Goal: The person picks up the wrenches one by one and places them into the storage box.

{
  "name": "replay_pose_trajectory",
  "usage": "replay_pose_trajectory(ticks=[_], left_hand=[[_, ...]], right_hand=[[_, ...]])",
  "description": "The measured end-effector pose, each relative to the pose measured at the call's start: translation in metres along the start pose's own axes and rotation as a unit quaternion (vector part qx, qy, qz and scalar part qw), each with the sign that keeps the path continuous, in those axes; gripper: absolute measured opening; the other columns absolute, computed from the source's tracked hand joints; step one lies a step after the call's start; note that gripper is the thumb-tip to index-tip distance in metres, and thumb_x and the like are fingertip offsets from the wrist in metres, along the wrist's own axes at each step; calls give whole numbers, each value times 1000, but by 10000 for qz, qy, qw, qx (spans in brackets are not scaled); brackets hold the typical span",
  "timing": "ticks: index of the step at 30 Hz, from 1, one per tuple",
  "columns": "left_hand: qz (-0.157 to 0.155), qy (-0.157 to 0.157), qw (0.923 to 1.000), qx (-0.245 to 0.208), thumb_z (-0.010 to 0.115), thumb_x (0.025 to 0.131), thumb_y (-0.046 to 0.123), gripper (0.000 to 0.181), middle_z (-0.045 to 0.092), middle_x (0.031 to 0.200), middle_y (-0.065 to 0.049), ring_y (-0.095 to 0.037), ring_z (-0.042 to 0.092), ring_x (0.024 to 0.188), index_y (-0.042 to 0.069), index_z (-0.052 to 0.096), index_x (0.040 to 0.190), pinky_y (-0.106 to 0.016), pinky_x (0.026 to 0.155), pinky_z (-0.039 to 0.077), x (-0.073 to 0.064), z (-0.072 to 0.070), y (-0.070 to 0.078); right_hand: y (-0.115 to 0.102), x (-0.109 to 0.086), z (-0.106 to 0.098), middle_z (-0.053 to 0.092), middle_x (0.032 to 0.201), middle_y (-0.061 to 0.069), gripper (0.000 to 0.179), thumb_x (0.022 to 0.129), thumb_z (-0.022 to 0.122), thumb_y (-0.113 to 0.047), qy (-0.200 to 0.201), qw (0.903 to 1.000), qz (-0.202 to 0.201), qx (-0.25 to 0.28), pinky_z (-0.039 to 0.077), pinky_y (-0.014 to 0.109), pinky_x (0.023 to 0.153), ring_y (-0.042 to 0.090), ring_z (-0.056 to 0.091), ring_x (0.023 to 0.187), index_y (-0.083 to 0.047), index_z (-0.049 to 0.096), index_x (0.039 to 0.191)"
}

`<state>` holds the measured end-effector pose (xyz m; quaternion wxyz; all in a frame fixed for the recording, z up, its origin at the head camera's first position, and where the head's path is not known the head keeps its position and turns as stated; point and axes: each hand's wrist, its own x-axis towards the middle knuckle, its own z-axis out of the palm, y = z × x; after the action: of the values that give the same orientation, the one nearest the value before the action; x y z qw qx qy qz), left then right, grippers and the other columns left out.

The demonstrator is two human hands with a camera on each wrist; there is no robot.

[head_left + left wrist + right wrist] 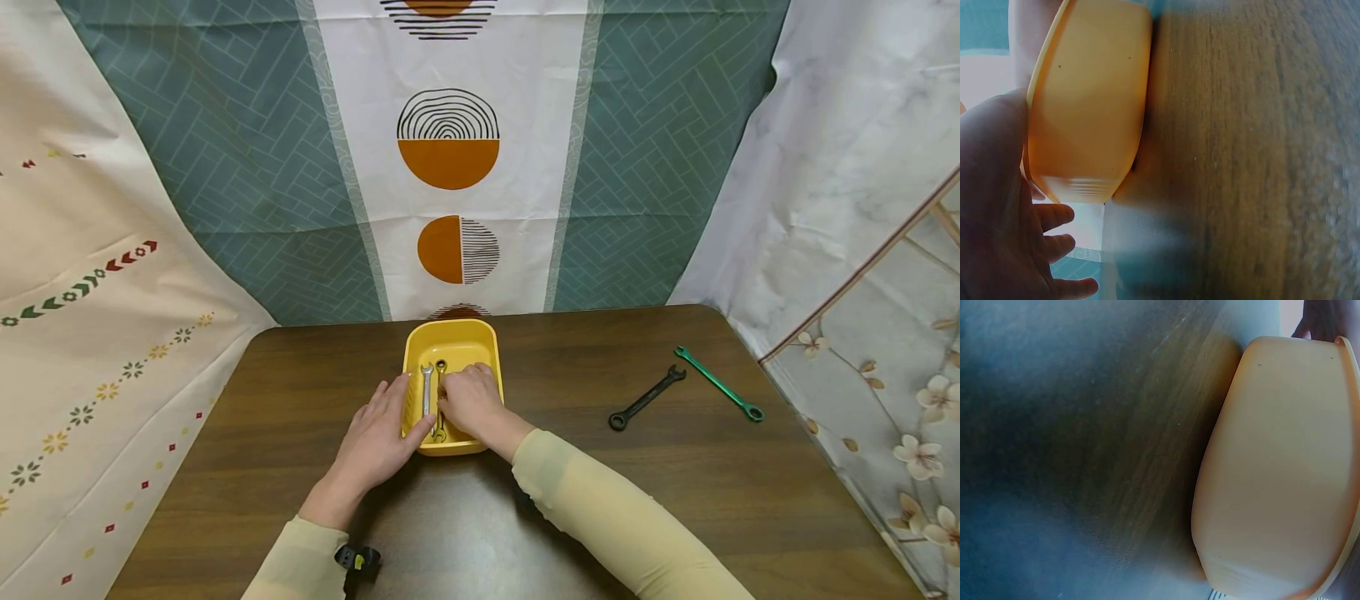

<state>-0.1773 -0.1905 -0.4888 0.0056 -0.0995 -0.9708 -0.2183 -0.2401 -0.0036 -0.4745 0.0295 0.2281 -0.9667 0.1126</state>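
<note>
A gold-coloured metal wrench (439, 433) lies in the yellow plastic tray (452, 337), probably stiff and slick; best held mid-shaft, where the right grip (472, 402) pinches. Left grip (377, 432), fingers apart, touches the left rim.

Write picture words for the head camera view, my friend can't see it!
A person's right hand reaches into a yellow tray, touching a gold wrench beside a silver wrench, while the left hand rests over the tray's left edge. A black wrench and a green wrench lie to the right on the wooden table.
</note>
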Motion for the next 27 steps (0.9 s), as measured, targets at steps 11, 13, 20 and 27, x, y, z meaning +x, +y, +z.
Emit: replay_pose_trajectory(ticks=[11, 13, 20, 27], left_hand=[[21, 8, 10000, 32, 56, 108, 66, 98, 30, 179, -18, -46, 22, 166, 4, 22, 175, -74, 125, 28, 0, 0, -1], [20, 3, 10000, 30, 56, 108, 67, 98, 30, 179, -18, -46, 22, 166, 4, 21, 176, -74, 125, 28, 0, 0, -1], [22, 27, 10000, 8, 56, 108, 67, 99, 30, 179, -18, -46, 23, 166, 3, 22, 175, -73, 125, 28, 0, 1, -2], [33, 33, 10000, 23, 54, 108, 68, 99, 31, 178, -19, -47, 24, 165, 2, 23, 175, -73, 125, 28, 0, 0, -2]], right_hand=[[1, 0, 1, 77, 84, -8, 10, 100, 81, -25, 48, 9999, -100, 33, 48, 48, 109, 20, 67, 87, -20, 83, 92], [1, 0, 1, 76, 83, -8, 11, 100, 81, -25, 77, 9999, -111, 56, 48, 48, 108, 20, 67, 86, -20, 83, 91], [1, -3, 0, 79, 88, -6, 9, 101, 79, -23, 320, 9992, -207, -88, 46, 50, 113, 22, 69, 92, -19, 85, 97], [2, -4, 0, 82, 103, -2, 16, 101, 81, -29, 515, 9980, -211, -311, 41, 51, 120, 25, 70, 111, -18, 85, 111]])
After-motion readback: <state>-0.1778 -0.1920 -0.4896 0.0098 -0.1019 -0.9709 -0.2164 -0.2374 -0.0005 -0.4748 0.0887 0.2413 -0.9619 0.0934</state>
